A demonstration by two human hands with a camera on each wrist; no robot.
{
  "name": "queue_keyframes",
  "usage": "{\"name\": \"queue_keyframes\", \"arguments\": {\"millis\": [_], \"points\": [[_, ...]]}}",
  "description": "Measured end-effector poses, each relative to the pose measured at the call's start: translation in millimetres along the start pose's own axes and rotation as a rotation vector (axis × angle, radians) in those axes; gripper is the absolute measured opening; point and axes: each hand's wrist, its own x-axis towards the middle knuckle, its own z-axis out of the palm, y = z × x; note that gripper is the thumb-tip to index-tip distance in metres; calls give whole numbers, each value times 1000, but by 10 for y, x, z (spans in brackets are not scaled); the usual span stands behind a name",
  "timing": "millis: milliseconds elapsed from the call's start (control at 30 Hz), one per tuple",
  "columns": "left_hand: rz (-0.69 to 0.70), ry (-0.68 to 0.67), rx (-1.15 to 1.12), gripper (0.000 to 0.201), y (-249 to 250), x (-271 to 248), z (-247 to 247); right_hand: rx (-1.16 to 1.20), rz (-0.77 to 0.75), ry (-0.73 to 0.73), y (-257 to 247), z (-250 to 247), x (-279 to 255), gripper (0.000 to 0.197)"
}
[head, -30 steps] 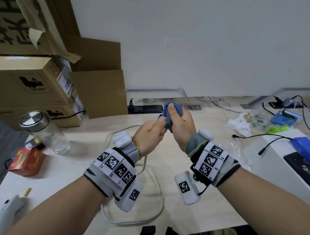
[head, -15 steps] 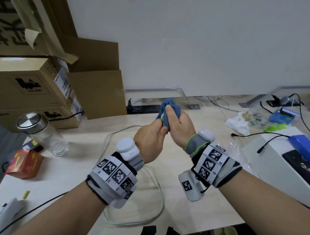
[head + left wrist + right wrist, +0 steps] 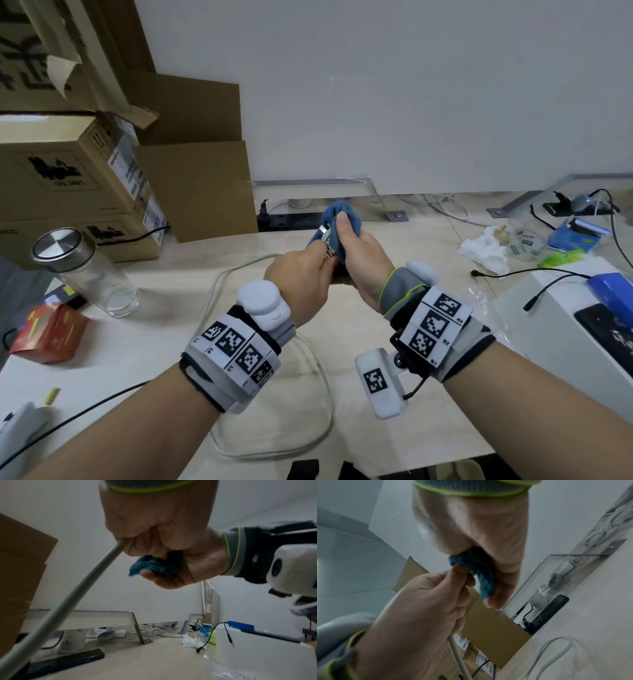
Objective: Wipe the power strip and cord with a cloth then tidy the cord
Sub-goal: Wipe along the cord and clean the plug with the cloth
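Both hands are raised over the desk, close together. My right hand grips a bunched blue cloth that is wrapped around the plug end of the white cord; metal prongs peek out beside my thumb. My left hand grips the cord just below the cloth, seen as a fist in the left wrist view with the cord running out of it. The rest of the cord lies in loose loops on the desk under my wrists. A white object sits at the bottom left edge, mostly cut off.
A glass jar with a metal lid and a red box stand on the left, with cardboard boxes behind them. A black power strip lies along the back edge. A white box, crumpled tissue and thin black cables lie on the right.
My left forearm has rolled, turning the wrist camera upward. The hands stay together in about the same place, and the plug's metal prongs now show outside the cloth.
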Motion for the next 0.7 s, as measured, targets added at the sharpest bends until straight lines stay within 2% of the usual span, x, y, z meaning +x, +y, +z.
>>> {"name": "queue_keyframes", "arguments": {"millis": [67, 167, 433, 567, 700], "points": [[-35, -30, 83, 18, 2, 1, 13, -231, 28, 53, -2, -1, 10, 59], [-39, -56, 132, 16, 9, 17, 5, -473, -35, 142, 16, -18, 46, 66], [-53, -40, 147, 21, 42, 37, -53, -490, -227, 276, 42, -6, 111, 53], [-102, -62, 145, 25, 25, 27, -8, -728, -311, 229, -52, -83, 129, 53], [-147, -119, 7, 25, -36, -10, 31, -1022, -417, 32, -17, -98, 119, 41]]}}
